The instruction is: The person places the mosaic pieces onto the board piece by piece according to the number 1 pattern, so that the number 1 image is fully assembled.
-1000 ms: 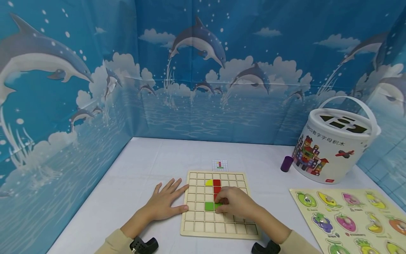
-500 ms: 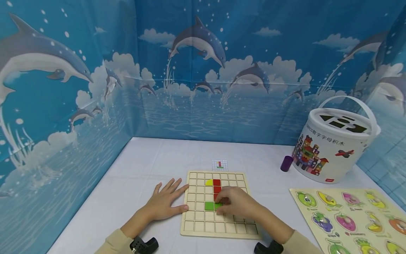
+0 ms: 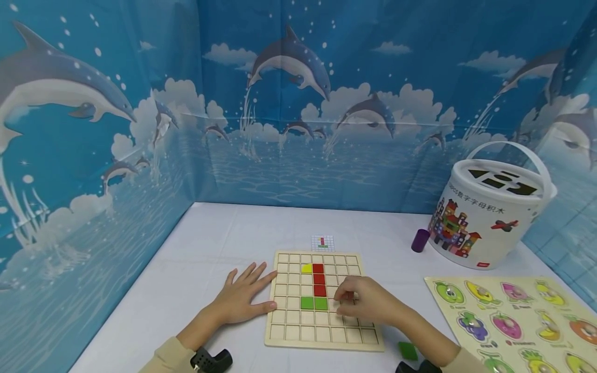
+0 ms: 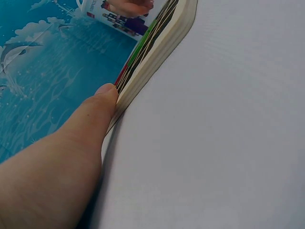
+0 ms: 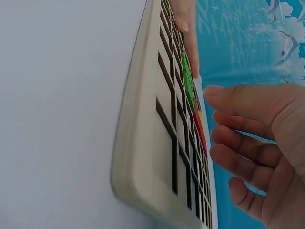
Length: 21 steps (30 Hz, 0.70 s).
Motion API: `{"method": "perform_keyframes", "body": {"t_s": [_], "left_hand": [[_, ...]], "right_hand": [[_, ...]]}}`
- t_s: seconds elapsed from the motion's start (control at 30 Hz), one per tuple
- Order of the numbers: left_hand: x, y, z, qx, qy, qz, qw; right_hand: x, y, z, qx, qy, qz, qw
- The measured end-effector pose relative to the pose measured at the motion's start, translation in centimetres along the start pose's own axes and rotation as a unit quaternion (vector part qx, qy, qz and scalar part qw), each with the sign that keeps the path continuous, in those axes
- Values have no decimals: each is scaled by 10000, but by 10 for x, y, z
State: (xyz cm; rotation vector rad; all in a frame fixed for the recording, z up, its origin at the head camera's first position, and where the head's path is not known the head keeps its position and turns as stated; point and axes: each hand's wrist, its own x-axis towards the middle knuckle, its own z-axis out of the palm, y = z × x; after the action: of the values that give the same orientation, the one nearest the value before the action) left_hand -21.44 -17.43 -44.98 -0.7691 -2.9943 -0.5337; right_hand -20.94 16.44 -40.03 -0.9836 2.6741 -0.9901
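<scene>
A wooden grid board (image 3: pixel 308 332) lies on the white table. A yellow tile with a rounded side (image 3: pixel 307 268) and a column of red square tiles (image 3: pixel 319 279) sit in its cells, above two green square tiles (image 3: pixel 321 303). My left hand (image 3: pixel 240 298) lies with spread fingers at the board's left edge, its thumb (image 4: pixel 88 117) touching the rim. Over the right half of the board hovers my right hand (image 3: pixel 373 300). Its fingers are loosely bent and hold nothing in the right wrist view. Another green tile (image 3: pixel 408 351) lies on the table beside my right forearm.
Behind the board lies a small printed grid card (image 3: pixel 323 243). A white lidded bucket (image 3: pixel 487 217) stands at the back right, with a purple cylinder (image 3: pixel 421 241) next to it. A fruit puzzle board (image 3: pixel 501 292) covers the right front. Dolphin-printed curtains (image 3: pixel 298 171) enclose the table.
My right hand has let go of the right green tile and moved right, uncovering it and the lowest red tile. The loose green tile by my forearm now shows. My left hand stays put.
</scene>
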Motion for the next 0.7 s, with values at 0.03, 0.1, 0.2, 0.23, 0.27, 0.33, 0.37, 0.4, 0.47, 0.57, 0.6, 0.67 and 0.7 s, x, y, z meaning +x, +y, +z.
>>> {"method": "perform_keyframes", "body": {"t_s": [0.03,0.1,0.2,0.23,0.27,0.33,0.37,0.4,0.47,0.57,0.6,0.67,0.7], "left_hand": [[0,0,0,-5,2,6,10000],[0,0,0,2,13,29,10000],[-1,0,0,35,3,39,10000],[-1,0,0,46,-1,42,10000],[-1,0,0,45,-6,39,10000],[0,1,0,39,-22,34,10000],[0,1,0,37,-21,36,10000],[0,1,0,33,-20,33,10000],[0,1,-1,27,-12,28,10000],[-1,0,-1,22,-10,12,10000],[-1,0,0,21,-11,6,10000],[-1,0,0,19,-13,8,10000],[-1,0,0,17,-12,11,10000]], "right_hand": [[-3,1,-2,68,0,7,10000],[-8,3,-5,197,-24,55,9998],[-16,6,-11,358,-90,93,9993],[-19,8,-13,392,-118,110,9991],[-23,9,-15,428,-143,111,9989],[-29,12,-18,474,-166,74,9987],[-32,14,-19,495,-161,63,9986],[-35,17,-20,506,-143,43,9986],[-40,21,-23,531,-107,18,9985],[-45,26,-26,535,-58,42,9985],[-47,27,-27,548,-55,70,9985],[-51,30,-29,572,-49,100,9983],[-52,31,-30,583,-47,113,9982]]}}
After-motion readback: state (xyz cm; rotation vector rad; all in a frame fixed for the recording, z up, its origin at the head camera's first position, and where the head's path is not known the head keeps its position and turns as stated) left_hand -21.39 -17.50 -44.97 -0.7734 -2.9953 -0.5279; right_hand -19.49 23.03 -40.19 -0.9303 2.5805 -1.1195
